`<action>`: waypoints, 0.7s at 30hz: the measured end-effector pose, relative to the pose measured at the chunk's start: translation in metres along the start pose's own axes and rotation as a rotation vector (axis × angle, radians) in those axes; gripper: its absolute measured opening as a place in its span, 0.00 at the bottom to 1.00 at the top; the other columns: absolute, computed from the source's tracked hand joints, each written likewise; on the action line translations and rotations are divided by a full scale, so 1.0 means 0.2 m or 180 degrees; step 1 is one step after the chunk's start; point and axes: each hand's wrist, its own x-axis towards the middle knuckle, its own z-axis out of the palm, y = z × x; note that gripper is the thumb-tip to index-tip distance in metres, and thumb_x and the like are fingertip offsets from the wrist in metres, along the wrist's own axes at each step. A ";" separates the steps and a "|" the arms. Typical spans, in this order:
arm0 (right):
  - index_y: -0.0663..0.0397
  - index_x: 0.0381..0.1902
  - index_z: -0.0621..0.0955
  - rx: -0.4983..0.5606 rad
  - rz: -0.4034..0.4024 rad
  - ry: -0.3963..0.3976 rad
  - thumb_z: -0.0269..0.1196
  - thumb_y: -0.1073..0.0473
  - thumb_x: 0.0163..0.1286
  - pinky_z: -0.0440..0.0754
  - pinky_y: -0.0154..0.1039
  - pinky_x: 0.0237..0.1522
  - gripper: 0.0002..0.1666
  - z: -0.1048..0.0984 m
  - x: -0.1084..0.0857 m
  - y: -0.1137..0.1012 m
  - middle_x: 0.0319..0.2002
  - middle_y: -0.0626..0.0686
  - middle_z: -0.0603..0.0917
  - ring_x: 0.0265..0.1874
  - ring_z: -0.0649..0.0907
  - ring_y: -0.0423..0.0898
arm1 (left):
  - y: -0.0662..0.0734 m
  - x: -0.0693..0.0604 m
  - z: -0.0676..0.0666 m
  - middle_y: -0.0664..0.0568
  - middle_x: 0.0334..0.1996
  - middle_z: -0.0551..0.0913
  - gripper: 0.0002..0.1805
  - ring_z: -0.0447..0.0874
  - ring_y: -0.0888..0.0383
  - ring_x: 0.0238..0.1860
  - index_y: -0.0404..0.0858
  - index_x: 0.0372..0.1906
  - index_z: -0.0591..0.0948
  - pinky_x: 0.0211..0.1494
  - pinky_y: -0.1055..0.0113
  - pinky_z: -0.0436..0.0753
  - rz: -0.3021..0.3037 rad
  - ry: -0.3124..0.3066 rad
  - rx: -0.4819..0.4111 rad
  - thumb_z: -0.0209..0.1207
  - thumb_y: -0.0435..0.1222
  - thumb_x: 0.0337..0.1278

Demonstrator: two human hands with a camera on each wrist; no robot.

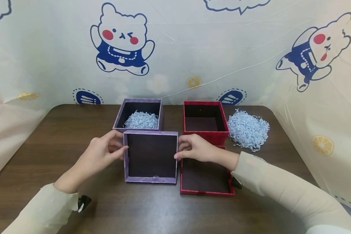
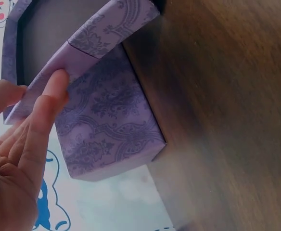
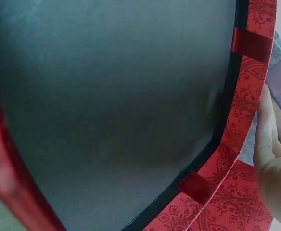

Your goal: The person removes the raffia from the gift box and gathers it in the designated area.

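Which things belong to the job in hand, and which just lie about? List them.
Job, it seems: purple lid, held by left hand and right hand; purple box; shreds inside that box.

Lying about, apparently: red box; red lid; shred pile.

The purple lid (image 1: 152,156) bears darker florals — the red lid (image 1: 206,177), dark scrollwork.

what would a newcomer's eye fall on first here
Probably the purple lid, held between left hand and right hand in front of the purple box with blue shredded paper inside. Next, the loose heap of blue shredded paper on the table, right of the open red box.
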 end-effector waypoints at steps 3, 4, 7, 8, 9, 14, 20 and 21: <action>0.60 0.53 0.78 -0.0068 0.0008 0.0013 0.72 0.57 0.61 0.86 0.37 0.50 0.25 0.00 0.01 0.00 0.41 0.56 0.90 0.38 0.89 0.42 | 0.01 -0.01 -0.01 0.45 0.30 0.90 0.17 0.86 0.66 0.22 0.31 0.48 0.75 0.24 0.73 0.79 -0.0117 -0.0087 0.0006 0.67 0.26 0.54; 0.60 0.57 0.77 -0.0094 0.0018 0.0025 0.72 0.57 0.61 0.86 0.37 0.50 0.28 -0.01 0.00 0.00 0.41 0.55 0.90 0.39 0.89 0.42 | 0.01 -0.01 -0.01 0.44 0.30 0.90 0.17 0.86 0.65 0.22 0.31 0.48 0.75 0.24 0.72 0.79 -0.0148 -0.0110 0.0003 0.67 0.27 0.55; 0.61 0.66 0.70 -0.0156 0.0034 0.0081 0.72 0.56 0.61 0.86 0.38 0.51 0.39 -0.01 0.00 -0.01 0.43 0.55 0.90 0.41 0.89 0.43 | 0.01 -0.01 -0.01 0.44 0.30 0.90 0.18 0.87 0.62 0.22 0.30 0.49 0.75 0.25 0.72 0.79 -0.0214 -0.0176 -0.0010 0.67 0.27 0.56; 0.60 0.69 0.68 -0.0153 0.0040 0.0097 0.72 0.56 0.61 0.86 0.38 0.51 0.42 -0.01 0.00 -0.01 0.43 0.55 0.90 0.41 0.89 0.43 | 0.01 -0.01 -0.02 0.44 0.30 0.90 0.18 0.87 0.61 0.22 0.30 0.49 0.75 0.25 0.71 0.80 -0.0236 -0.0198 -0.0011 0.67 0.27 0.56; 0.57 0.71 0.65 -0.0150 0.0047 0.0117 0.73 0.56 0.61 0.86 0.37 0.50 0.44 -0.01 0.00 -0.01 0.42 0.54 0.90 0.41 0.89 0.43 | 0.01 -0.01 -0.01 0.44 0.30 0.90 0.17 0.87 0.61 0.23 0.30 0.49 0.75 0.25 0.71 0.80 -0.0272 -0.0224 -0.0013 0.67 0.28 0.56; 0.45 0.74 0.62 -0.0065 0.0015 0.0130 0.73 0.56 0.60 0.87 0.36 0.48 0.49 0.00 0.00 -0.01 0.40 0.51 0.89 0.38 0.89 0.40 | 0.00 0.00 0.00 0.41 0.33 0.90 0.16 0.87 0.61 0.24 0.30 0.50 0.76 0.27 0.71 0.83 -0.0410 -0.0332 -0.0023 0.66 0.29 0.58; 0.46 0.73 0.63 -0.0150 0.0054 0.0114 0.74 0.54 0.59 0.86 0.34 0.48 0.48 0.00 0.01 0.00 0.40 0.49 0.88 0.38 0.89 0.39 | -0.01 0.01 0.00 0.37 0.37 0.89 0.17 0.88 0.57 0.24 0.28 0.52 0.76 0.24 0.72 0.83 -0.0540 -0.0428 -0.0089 0.64 0.31 0.60; 0.46 0.73 0.64 -0.0160 0.0056 0.0121 0.74 0.54 0.59 0.86 0.35 0.48 0.48 0.00 0.01 0.00 0.40 0.49 0.88 0.38 0.89 0.39 | -0.02 0.02 0.00 0.37 0.37 0.89 0.18 0.88 0.56 0.24 0.28 0.52 0.76 0.23 0.72 0.83 -0.0580 -0.0451 -0.0100 0.64 0.31 0.60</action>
